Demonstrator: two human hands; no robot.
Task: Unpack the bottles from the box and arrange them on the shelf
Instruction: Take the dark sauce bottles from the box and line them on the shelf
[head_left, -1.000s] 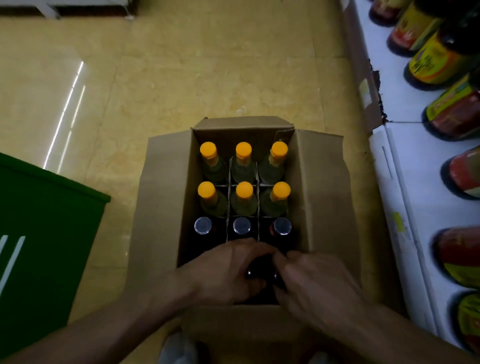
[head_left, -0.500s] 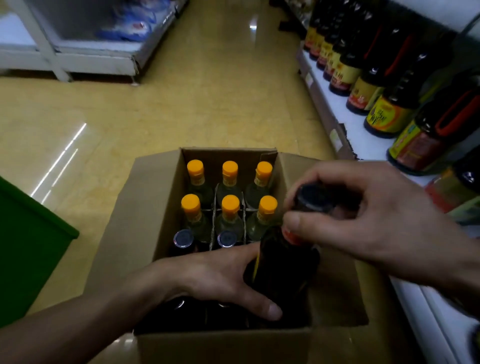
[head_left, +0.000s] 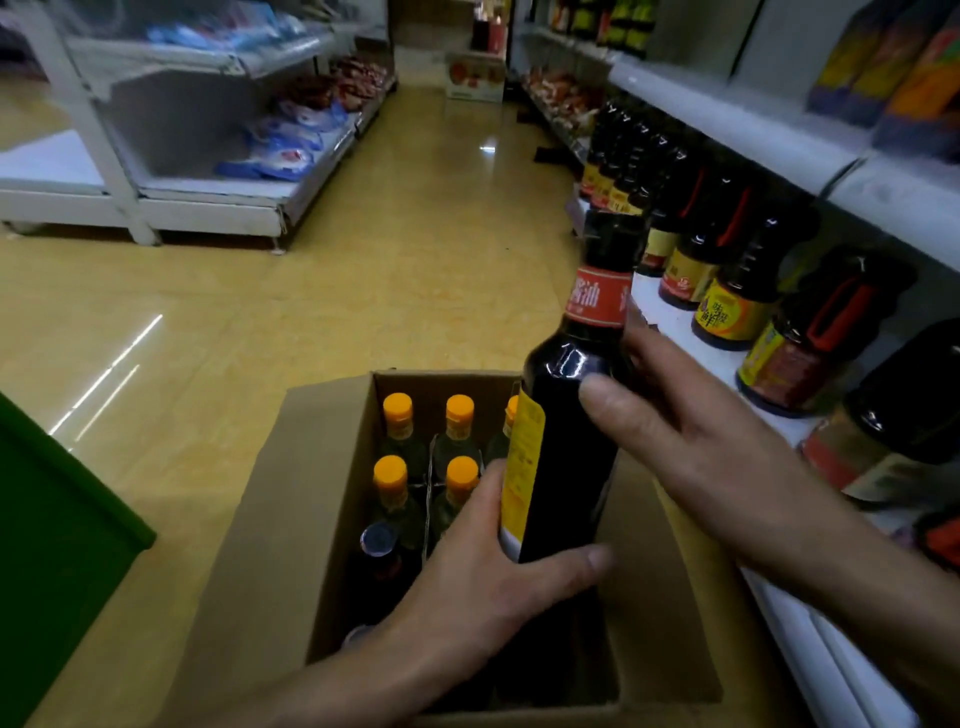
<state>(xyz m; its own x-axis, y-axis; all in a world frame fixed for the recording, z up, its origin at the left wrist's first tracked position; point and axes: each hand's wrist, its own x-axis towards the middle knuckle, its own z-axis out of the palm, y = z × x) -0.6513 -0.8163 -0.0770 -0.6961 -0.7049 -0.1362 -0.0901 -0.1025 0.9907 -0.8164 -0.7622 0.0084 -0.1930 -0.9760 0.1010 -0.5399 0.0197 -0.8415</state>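
Fingers (head_left: 485, 501) of the left hand (head_left: 483, 582) curl round the lower body of the dark bottle (head_left: 566, 467); the right hand (head_left: 691, 441) grips its shoulder. It hangs nearly upright above the box (head_left: 291, 519). Probably heavy, slippery, breakable glass: support base and shoulder. Red neck band, yellow label.

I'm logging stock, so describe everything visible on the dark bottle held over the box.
The dark bottle is glossy, near black, with a dark cap, a red neck band bearing white characters and a yellow side label. It is nearly upright, top leaning slightly right, over the open cardboard box. The left hand grips its lower body; the right hand holds its shoulder.
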